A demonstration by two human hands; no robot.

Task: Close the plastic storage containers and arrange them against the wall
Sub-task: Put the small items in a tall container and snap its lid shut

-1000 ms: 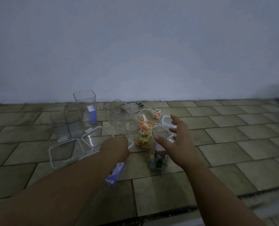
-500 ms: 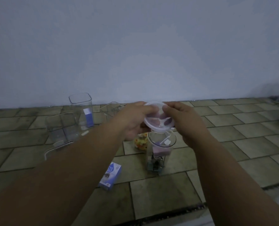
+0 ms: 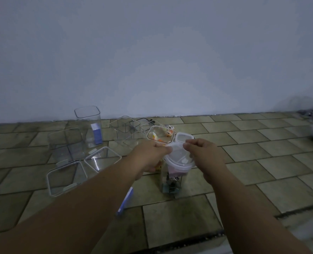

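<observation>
I've brought the round lid (image 3: 179, 158) down since half a second ago; it now sits tilted on the round container (image 3: 171, 182) on the floor, my left hand (image 3: 152, 154) and right hand (image 3: 205, 154) both pinching its rim. It's not sealed yet.

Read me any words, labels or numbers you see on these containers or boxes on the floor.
No text is readable.
Blue box inside the tall clear container: print, if any, too blurred.
Blue box on the floor under the left forearm: mostly hidden, unreadable.
Round lid: no lettering visible.
</observation>
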